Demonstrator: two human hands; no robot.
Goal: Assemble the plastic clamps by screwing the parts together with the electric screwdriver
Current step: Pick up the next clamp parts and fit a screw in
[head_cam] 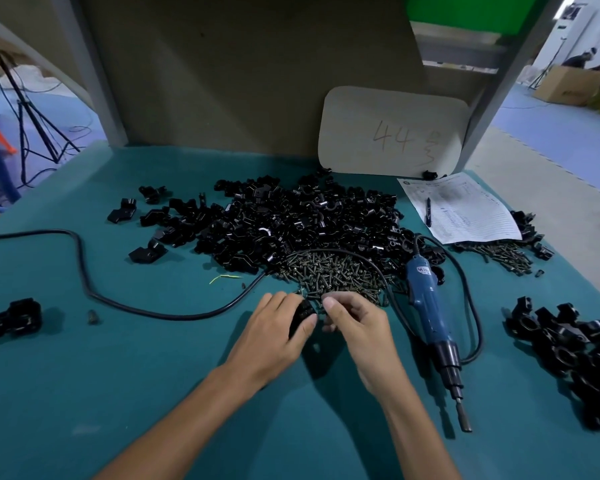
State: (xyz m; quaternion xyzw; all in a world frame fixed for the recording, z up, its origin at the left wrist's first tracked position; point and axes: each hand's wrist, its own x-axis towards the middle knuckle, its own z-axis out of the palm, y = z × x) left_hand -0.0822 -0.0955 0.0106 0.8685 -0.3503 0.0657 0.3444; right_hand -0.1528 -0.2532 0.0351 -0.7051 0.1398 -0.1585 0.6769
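Hands nearly touching: your left hand [274, 336] grips a black clamp part [302, 311], right hand [357, 327] curled at near edge of the screw pile [336, 271], hold unclear. Electric screwdriver [426, 306] lies right.

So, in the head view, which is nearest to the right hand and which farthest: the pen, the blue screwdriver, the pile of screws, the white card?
1. Pile of screws, just beyond the fingertips of the right hand.
2. Blue screwdriver, lying to its right.
3. Pen, on the paper, farther back.
4. White card, leaning at the back.
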